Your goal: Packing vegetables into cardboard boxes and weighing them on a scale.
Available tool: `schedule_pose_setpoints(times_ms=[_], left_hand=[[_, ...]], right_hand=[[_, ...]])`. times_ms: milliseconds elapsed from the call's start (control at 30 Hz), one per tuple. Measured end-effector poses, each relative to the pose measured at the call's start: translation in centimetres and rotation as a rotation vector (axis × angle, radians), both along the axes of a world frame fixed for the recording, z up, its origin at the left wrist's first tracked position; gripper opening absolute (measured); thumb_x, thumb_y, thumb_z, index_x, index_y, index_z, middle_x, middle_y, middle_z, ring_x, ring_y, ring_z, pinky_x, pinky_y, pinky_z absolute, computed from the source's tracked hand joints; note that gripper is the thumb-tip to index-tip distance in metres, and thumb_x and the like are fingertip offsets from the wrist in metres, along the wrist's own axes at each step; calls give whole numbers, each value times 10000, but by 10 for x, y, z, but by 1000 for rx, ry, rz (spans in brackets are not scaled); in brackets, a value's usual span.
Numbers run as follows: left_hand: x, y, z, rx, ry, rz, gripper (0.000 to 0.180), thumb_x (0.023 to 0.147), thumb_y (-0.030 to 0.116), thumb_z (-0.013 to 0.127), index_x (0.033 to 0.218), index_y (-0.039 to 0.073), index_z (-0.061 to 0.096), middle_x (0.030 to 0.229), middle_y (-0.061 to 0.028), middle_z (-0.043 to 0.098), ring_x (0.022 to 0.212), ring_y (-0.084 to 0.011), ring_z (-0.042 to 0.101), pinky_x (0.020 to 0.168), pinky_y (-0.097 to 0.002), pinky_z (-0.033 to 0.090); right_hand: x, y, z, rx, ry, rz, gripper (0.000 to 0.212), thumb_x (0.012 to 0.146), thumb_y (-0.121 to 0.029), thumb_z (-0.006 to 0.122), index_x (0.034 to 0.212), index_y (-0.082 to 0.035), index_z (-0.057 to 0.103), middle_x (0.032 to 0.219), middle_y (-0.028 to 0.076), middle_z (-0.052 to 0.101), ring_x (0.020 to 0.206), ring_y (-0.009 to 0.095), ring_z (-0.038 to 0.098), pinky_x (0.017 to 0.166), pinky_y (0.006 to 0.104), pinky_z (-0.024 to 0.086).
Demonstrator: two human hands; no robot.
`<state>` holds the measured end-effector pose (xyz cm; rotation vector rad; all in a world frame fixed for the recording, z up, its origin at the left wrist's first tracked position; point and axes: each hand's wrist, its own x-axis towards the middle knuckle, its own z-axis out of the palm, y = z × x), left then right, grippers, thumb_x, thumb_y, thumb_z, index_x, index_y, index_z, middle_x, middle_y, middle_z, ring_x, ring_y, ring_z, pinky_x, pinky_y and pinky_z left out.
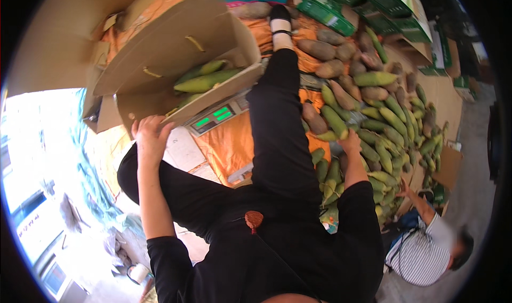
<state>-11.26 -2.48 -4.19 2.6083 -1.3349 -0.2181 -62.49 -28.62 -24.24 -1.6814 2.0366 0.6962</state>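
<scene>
My left hand (151,134) grips the near edge of an open cardboard box (181,28), the thumb apart from the fingers. Several green radishes (208,83) lie in the box, which stands on a scale (213,117) with a green lit display. Over the heap at the right, my right hand (350,143) is closed round the lower end of a long green radish (334,123); the fingers are partly hidden. More green radishes (393,120) and brownish, root-like vegetables (316,50) lie piled around it.
My leg (280,116) stretches between box and heap over an orange sheet (226,148). Green cartons (341,15) stand at the far right. A person in a striped shirt (418,257) reaches toward the heap's right side. A loose cardboard piece (449,167) lies near them.
</scene>
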Motion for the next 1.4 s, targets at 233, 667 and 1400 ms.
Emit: schedule_pose_setpoints(times_ms=[233, 667, 1400], left_hand=[[-4, -6, 2, -27, 3, 14, 246, 763, 261, 699, 891, 52, 682, 916, -86, 656, 993, -280, 567, 1005, -504, 294], [0, 0, 4, -48, 46, 46, 263, 759, 296, 703, 871, 58, 683, 836, -83, 635, 947, -280, 576, 993, -539, 297], [3, 6, -2, -67, 35, -23, 273, 771, 317, 688, 903, 77, 680, 863, -78, 633, 940, -270, 576, 964, -541, 323]], right_hand=[[15, 9, -15, 10, -52, -50, 699, 685, -309, 785, 1266, -101, 455, 1312, 128, 487, 1208, 319, 466, 949, 495, 415], [-4, 31, -9, -157, -683, -367, 472, 690, -54, 750, 1077, -7, 484, 1021, 138, 581, 908, 247, 569, 778, 369, 456], [336, 2, 259, -559, -1115, 1106, 536, 644, -115, 762, 1130, -55, 545, 1071, 133, 577, 1040, 331, 512, 895, 412, 411]])
